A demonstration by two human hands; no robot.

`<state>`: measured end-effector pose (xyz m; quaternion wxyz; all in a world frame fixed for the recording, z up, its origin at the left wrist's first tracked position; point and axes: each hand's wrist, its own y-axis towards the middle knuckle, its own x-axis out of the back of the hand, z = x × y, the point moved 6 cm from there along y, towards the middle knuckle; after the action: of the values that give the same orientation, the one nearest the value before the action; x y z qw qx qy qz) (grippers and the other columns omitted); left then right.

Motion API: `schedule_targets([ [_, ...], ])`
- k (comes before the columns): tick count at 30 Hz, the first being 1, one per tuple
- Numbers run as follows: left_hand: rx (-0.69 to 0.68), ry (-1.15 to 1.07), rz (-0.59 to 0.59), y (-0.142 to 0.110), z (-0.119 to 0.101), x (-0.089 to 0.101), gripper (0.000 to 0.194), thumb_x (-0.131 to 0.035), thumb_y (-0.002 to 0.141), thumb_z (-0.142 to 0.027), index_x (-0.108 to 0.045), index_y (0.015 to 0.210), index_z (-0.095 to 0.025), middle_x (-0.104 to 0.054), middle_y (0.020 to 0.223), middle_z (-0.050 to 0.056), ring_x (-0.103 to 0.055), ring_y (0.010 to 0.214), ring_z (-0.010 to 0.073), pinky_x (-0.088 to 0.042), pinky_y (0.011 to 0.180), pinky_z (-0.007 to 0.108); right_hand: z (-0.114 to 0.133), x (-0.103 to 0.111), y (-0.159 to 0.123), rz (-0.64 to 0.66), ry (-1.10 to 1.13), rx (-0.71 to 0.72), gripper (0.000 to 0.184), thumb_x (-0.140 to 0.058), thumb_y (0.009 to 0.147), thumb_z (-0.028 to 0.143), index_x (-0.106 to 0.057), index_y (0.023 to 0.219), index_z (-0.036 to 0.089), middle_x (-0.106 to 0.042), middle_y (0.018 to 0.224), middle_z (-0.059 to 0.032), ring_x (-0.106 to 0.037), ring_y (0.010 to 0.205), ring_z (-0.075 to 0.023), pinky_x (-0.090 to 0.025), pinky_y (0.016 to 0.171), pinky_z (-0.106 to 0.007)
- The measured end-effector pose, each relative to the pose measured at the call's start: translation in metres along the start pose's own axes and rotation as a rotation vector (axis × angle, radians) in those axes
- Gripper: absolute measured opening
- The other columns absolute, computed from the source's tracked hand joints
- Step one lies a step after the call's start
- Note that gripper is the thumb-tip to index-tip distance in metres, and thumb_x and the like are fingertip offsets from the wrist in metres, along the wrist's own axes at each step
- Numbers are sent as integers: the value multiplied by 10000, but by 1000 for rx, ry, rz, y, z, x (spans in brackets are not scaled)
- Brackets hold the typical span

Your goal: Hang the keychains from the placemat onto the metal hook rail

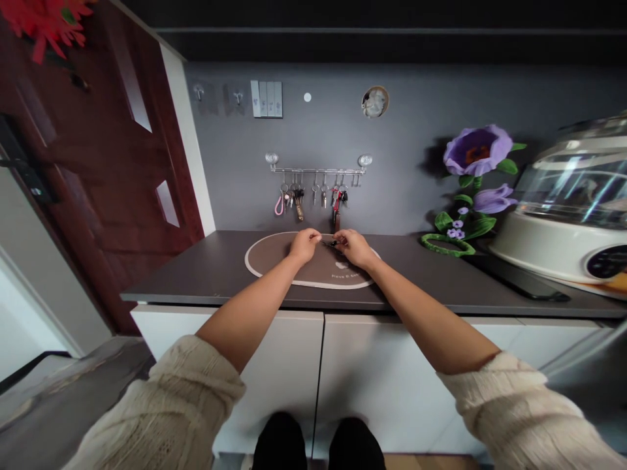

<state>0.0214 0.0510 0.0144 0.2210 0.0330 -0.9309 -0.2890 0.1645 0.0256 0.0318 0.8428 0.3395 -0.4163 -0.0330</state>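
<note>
- Small black-and-silver object (332,243), its details too small to make out, at the centre of the frame, held between two hands above the mat.
- Left hand (304,245), at centre: thumb and fingertips pinched narrow on the object's left end.
- Right hand (355,248), just beside it: fingers curled closely around the object's right end.
- Oval brown mat with a cream border (259,268) and pale lettering at its lower right, lying beneath the hands.
- Dark grey flat-topped desk (181,266), carrying the mat and spanning the middle of the frame.
- Clear hook rail (318,171), fixed to the grey wall above the hands by two round transparent mounts.
- Keys hanging from the rail in several bunches, among them a pink loop strap (279,205) on the left, a brown tag (300,210) and a red key fob (336,198) right of centre.
- Purple fabric flower with green leaves (478,153), standing at right of the frame on a green ring base.
- Black flat slab (519,277), lying on the desk at right, near a white appliance with a transparent upper body (563,215).
- Dark red-brown panelled door (112,163), at upper left, with a bright red decoration (42,23) in the corner.
- White cabinet fronts (279,372), below the desk at lower centre, between two cream knitted sleeves (171,405).
</note>
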Motion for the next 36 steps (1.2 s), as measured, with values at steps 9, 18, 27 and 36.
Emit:
schedule_targets([
  [9,47,-5,18,0,6,-2,130,-506,717,-130,-621,776,-128,-623,759,38,-538,710,126,-414,741,276,1,-7,3,43,-125,92,154,-565,686,131,-644,802,191,-545,782,-28,-484,668,-112,-381,688,-234],
  [18,76,-25,33,-3,2,-1,122,-510,719,-122,-612,785,-132,-620,778,37,-537,723,120,-413,737,259,4,2,6,-44,-89,85,154,-483,748,167,-635,763,186,-595,756,-42,-510,726,-144,-369,702,-243],
  [27,-6,-2,60,-3,-5,-3,119,-523,699,-111,-611,775,-139,-609,749,25,-527,708,116,-410,735,258,-3,11,7,-161,163,-40,134,-481,740,245,-593,757,174,-574,611,2,-506,589,-114,-390,622,-234],
  [36,-56,26,67,-3,-9,-4,161,-535,680,-86,-607,818,-127,-579,748,26,-500,668,101,-411,703,247,-7,14,9,-222,474,-106,158,-508,720,310,-539,749,159,-573,629,-3,-536,584,-104,-447,643,-263],
])
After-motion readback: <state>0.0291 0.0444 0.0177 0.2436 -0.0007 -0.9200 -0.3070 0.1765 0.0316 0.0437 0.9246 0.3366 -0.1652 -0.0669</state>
